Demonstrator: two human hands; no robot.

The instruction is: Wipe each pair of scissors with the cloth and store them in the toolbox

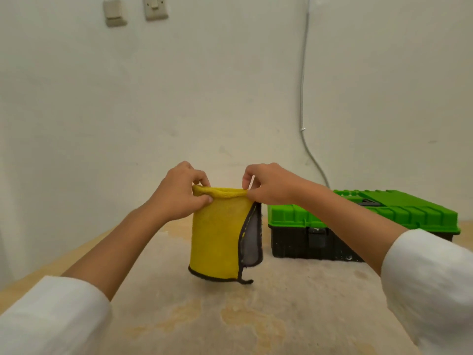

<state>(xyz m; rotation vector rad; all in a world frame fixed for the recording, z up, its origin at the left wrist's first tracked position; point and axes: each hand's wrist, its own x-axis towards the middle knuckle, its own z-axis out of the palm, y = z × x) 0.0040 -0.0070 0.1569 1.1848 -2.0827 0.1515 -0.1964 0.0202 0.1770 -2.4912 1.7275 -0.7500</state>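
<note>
- No text, label, brand, number or sign can be read anywhere in the head view.

A pale wooden table point(179, 316), set against a white wall, is marked with yellowish stains and worn, whitish patches across its top. A toolbox point(332, 231) with a black body and a bright green lid is placed on it towards the far right; the lid is closed and a dark latch is seen at the front.
</note>
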